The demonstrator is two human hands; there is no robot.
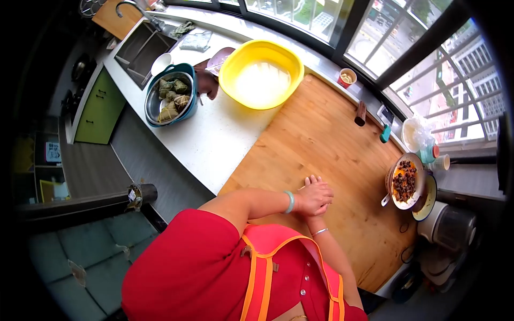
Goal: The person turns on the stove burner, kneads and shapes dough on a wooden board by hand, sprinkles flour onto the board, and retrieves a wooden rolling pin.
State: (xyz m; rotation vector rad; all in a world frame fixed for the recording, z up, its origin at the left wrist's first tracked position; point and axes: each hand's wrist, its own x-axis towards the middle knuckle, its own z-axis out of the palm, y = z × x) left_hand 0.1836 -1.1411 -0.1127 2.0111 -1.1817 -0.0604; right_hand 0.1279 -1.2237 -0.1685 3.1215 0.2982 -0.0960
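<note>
My left hand [313, 197], with a pale green bangle at its wrist, lies across my right hand [316, 211] near the front edge of the large wooden board [313, 125]. The left fingers rest over the right hand and cover most of it. Below the overlap, a thin silver bracelet [320, 231] circles my right wrist. Neither hand shows any object in it. Farther off on the left, a steel bowl in a teal basin [194, 109] holds several leaf-wrapped, string-tied zongzi [170, 99]. A yellow basin [230, 80] with a whitish inside stands by the board's far left corner.
At the right stands a pan [397, 195] of dark diced food, beside a yellowish bowl [426, 200] and a white appliance [447, 224]. A paper cup [347, 78] sits by the window. The sink [142, 53] is at the upper left.
</note>
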